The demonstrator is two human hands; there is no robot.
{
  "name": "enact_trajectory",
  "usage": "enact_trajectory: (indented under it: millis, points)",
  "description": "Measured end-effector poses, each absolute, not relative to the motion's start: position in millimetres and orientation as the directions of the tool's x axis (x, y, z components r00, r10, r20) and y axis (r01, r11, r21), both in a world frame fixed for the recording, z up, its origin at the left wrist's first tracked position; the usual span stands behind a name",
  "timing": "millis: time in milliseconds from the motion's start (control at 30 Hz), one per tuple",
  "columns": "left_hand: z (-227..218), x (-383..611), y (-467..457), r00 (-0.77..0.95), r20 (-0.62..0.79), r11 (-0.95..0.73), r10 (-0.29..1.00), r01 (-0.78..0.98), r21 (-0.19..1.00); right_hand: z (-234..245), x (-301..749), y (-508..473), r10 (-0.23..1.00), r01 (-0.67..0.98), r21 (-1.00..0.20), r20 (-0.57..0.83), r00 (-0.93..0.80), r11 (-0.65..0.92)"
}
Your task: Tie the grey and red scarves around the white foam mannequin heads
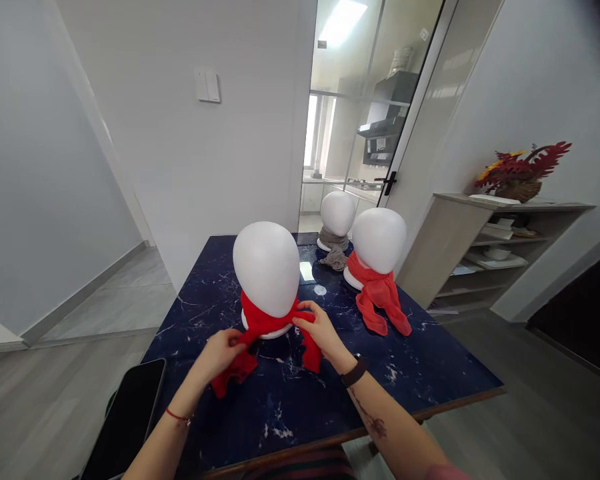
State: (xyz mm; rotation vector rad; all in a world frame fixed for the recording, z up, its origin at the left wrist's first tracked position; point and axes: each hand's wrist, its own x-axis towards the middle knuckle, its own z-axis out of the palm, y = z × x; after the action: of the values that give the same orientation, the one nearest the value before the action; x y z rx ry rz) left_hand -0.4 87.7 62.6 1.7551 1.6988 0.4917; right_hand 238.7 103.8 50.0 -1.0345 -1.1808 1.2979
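A white mannequin head [266, 267] stands upright on the table in front of me, with a bright red scarf [261, 323] wrapped around its neck. My left hand [221, 352] pinches one end of the scarf to the left of the neck, and that end hangs down onto the tabletop. On the other side, my right hand [318, 328] grips the scarf close to the neck, its loose end hanging below the fingers. The fabric runs across the front of the neck between both hands. Part of the white base shows under it.
Behind on the right, a second mannequin head [380, 240] wears a coral scarf [377, 297]. Farther back, another head [337, 213] has a grey scarf [334, 248]. A black phone-like device [127, 413] lies at the dark blue marbled table's [300, 413] left edge. Shelves [500, 250] stand right.
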Motion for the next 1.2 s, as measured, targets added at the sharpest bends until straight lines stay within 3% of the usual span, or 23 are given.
enact_trajectory:
  millis: [67, 100, 167, 267, 367, 500, 600, 700, 800, 867, 1067, 1200]
  points:
    - [59, 18, 82, 0.275, -0.223, 0.093, 0.935, 0.419, 0.903, 48, 227, 88, 0.995, -0.229, -0.973, -0.003, -0.096, -0.025]
    - [56, 27, 80, 0.288, -0.240, 0.161, 0.927, 0.274, 0.948, 46, 220, 78, 0.992, -0.271, -0.961, -0.022, -0.123, -0.055]
    - [51, 43, 76, 0.249, -0.287, 0.278, 0.925, 0.069, 0.958, 41, 207, 59, 0.982, -0.293, -0.953, -0.021, -0.187, -0.076]
    - [45, 55, 74, 0.173, -0.320, 0.331, 0.932, -0.037, 0.943, 32, 195, 33, 0.966, -0.080, -0.994, 0.089, -0.241, 0.072]
    - [37, 56, 73, 0.173, -0.261, 0.259, 0.950, 0.039, 0.965, 31, 197, 15, 0.930, 0.185, -0.947, 0.199, -0.310, 0.264]
    - [27, 46, 76, 0.192, -0.134, 0.081, 0.972, 0.263, 0.961, 46, 218, 9, 0.870, 0.320, -0.884, 0.168, -0.464, 0.342]
    - [30, 28, 82, 0.232, -0.122, 0.001, 0.965, 0.461, 0.887, 53, 243, 33, 0.924, 0.393, -0.866, 0.176, -0.338, 0.309]
    - [45, 7, 95, 0.222, -0.167, -0.048, 0.961, 0.724, 0.689, 47, 263, 84, 0.948, 0.493, -0.811, 0.293, -0.125, 0.315]
    - [56, -5, 115, 0.003, -0.004, -0.002, 1.000, 0.939, 0.345, 30, 268, 137, 0.937, 0.642, -0.702, 0.340, -0.080, 0.309]
    - [55, -4, 128, -0.076, 0.129, 0.037, 0.989, 0.959, 0.280, 17, 261, 159, 0.942, 0.714, -0.642, 0.328, -0.075, 0.280]
    - [20, 12, 140, -0.091, 0.347, -0.084, 0.934, 0.885, 0.458, -1, 236, 156, 0.924, 0.817, -0.499, 0.368, -0.101, 0.288]
    - [3, 20, 134, 0.096, 0.429, -0.257, 0.898, 0.906, 0.335, 0, 231, 149, 0.938, 0.843, -0.481, 0.339, -0.074, 0.240]
